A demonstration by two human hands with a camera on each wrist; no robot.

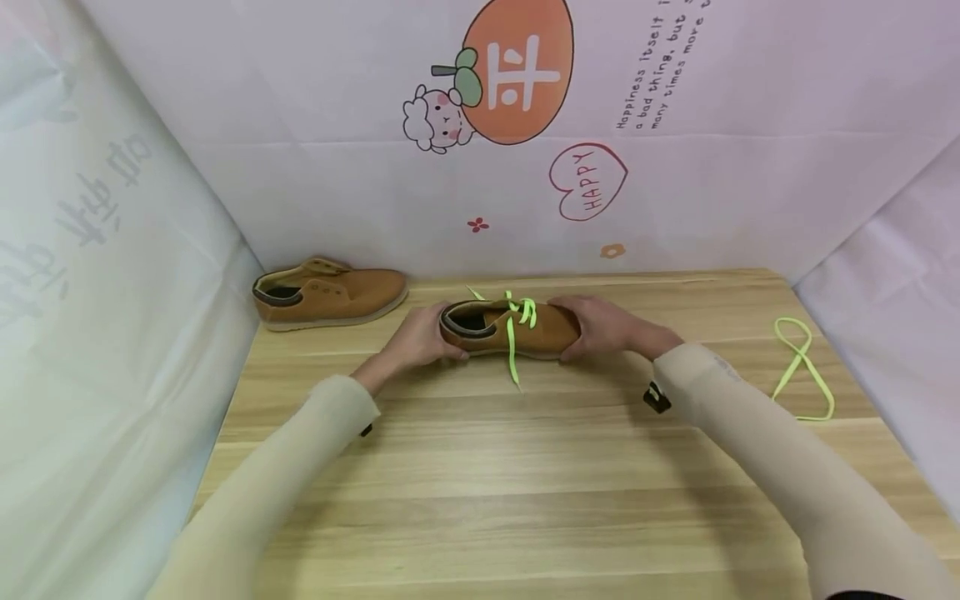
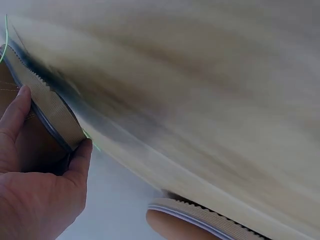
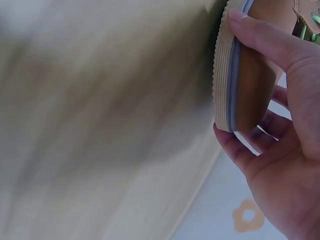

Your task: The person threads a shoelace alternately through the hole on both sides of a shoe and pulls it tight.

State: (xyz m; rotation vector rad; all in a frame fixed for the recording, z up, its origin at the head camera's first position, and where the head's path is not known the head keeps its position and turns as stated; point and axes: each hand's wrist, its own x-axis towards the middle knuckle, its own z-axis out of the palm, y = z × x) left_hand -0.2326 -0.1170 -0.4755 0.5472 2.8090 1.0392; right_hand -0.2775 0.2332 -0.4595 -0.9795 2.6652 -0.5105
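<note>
A tan shoe (image 1: 551,331) with a neon-yellow lace (image 1: 513,350) through its eyelets lies sideways near the back of the table, toe to the right. My left hand (image 1: 420,337) grips its heel; in the left wrist view that hand (image 2: 45,200) has thumb and fingers around the heel and ribbed sole edge. At the toe, my right hand (image 1: 600,325) holds the other end. The right wrist view shows the thumb of the right hand (image 3: 295,145) along the sole side and fingers curled around the toe (image 3: 252,95).
A second tan shoe (image 1: 367,292), with no lace in it, sits at the back left against the wall. Another neon-yellow lace (image 1: 801,357) lies looped on the right of the wooden table (image 1: 480,500). White printed sheets (image 1: 337,192) enclose the back and sides.
</note>
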